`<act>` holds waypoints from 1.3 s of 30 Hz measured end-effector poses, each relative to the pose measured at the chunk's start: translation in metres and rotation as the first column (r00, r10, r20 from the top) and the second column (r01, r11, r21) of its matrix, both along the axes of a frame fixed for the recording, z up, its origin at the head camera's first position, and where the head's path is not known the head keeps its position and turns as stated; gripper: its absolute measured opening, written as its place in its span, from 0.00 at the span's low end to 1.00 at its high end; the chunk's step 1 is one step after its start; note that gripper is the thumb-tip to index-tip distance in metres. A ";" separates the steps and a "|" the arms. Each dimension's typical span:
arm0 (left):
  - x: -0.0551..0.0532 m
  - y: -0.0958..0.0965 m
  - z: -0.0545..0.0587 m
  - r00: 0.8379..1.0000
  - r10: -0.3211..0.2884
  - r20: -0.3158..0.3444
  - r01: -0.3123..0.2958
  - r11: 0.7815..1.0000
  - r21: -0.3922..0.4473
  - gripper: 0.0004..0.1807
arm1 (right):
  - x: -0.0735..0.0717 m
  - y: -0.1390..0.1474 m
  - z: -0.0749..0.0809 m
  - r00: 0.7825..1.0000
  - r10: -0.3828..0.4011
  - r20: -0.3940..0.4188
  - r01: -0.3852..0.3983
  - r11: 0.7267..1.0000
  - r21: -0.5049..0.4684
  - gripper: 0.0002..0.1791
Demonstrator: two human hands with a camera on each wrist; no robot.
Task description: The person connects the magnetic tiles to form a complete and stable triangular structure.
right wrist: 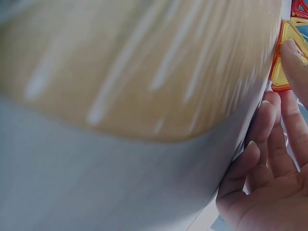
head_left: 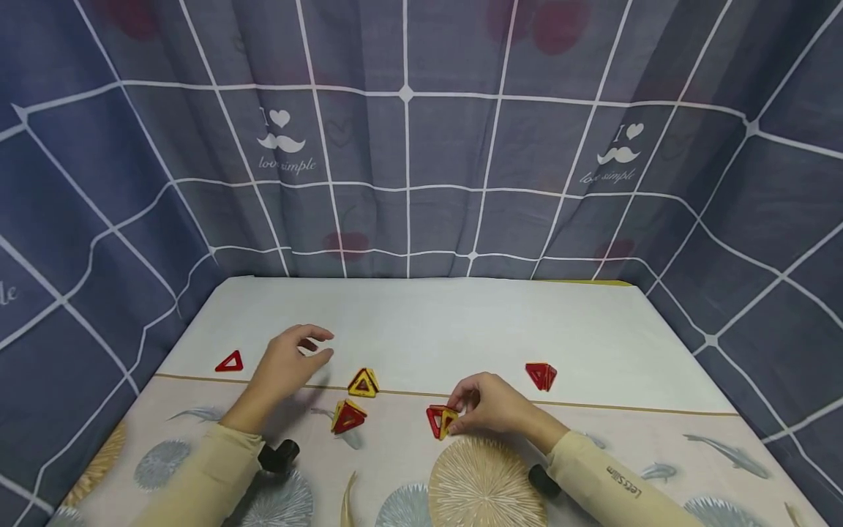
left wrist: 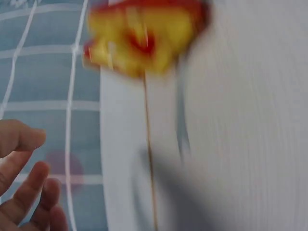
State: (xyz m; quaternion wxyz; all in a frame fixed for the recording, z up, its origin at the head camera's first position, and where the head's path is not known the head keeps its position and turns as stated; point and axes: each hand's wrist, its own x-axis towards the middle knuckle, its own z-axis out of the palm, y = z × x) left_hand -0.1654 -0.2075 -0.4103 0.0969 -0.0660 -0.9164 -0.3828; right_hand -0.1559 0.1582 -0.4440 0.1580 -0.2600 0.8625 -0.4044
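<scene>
My left hand [head_left: 285, 369] hovers over the table with fingers bent loosely and nothing in them. Near it stand a yellow triangular pyramid [head_left: 361, 390] and a red-and-yellow pyramid [head_left: 347, 419], built from triangular magnetic tiles. A blurred red-and-yellow tile shape [left wrist: 163, 33] fills the top of the left wrist view. The right hand [head_left: 497, 405] pinches a red-and-yellow piece of joined triangular tiles [head_left: 433, 419] between thumb and fingers, low over the cloth. In the right wrist view, the thumb lies on its yellow tile [right wrist: 288, 33].
A single red triangular tile [head_left: 228, 369] lies at the far left. Off to the right sits a red tile pyramid [head_left: 540, 375]. A patterned cloth [head_left: 388, 468] covers the table's front, with a white surface [head_left: 428, 322] behind. Checked curtains [head_left: 448, 146] enclose the table.
</scene>
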 end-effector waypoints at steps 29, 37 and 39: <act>-0.004 -0.135 -0.026 0.861 0.420 0.288 -0.362 0.902 -0.233 0.37 | 0.001 0.001 0.000 0.999 -0.027 0.024 0.027 1.000 0.001 0.11; -0.005 -0.135 -0.026 0.883 0.400 0.248 -0.352 0.911 -0.215 0.30 | 0.001 0.001 0.001 0.999 -0.028 0.033 0.028 1.000 -0.002 0.10; -0.005 -0.133 -0.026 0.887 0.397 0.238 -0.352 0.912 -0.209 0.30 | 0.001 0.000 0.001 0.999 -0.029 0.031 0.029 1.000 0.000 0.10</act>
